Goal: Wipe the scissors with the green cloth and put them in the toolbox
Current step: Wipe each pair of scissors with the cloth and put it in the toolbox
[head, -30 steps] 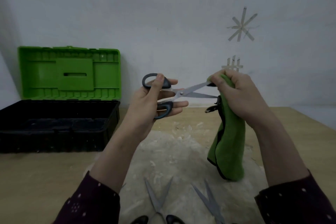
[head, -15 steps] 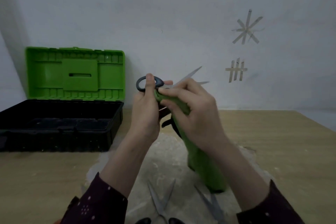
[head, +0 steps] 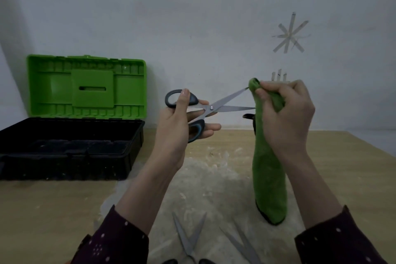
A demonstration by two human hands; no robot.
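Observation:
My left hand (head: 177, 126) holds a pair of scissors (head: 222, 106) by its dark grey and blue handles, blades spread apart and pointing right. My right hand (head: 285, 118) grips the green cloth (head: 267, 173) bunched around the tip of the upper blade; the rest of the cloth hangs down to the table. The toolbox (head: 70, 148), black with a raised green lid (head: 85, 85), stands open at the left against the wall. Two more pairs of scissors, one (head: 189, 240) in the middle and another (head: 244, 244) to its right, lie with blades spread on the table below my arms.
The wooden table (head: 342, 169) has a pale dusty patch with small scraps in the middle. A grey wall with tape marks (head: 289, 34) runs close behind. The table's right edge slants at the far right.
My right hand slid the cloth from near the handles out to the upper blade's tip, moving right. The left hand kept hold of the handles.

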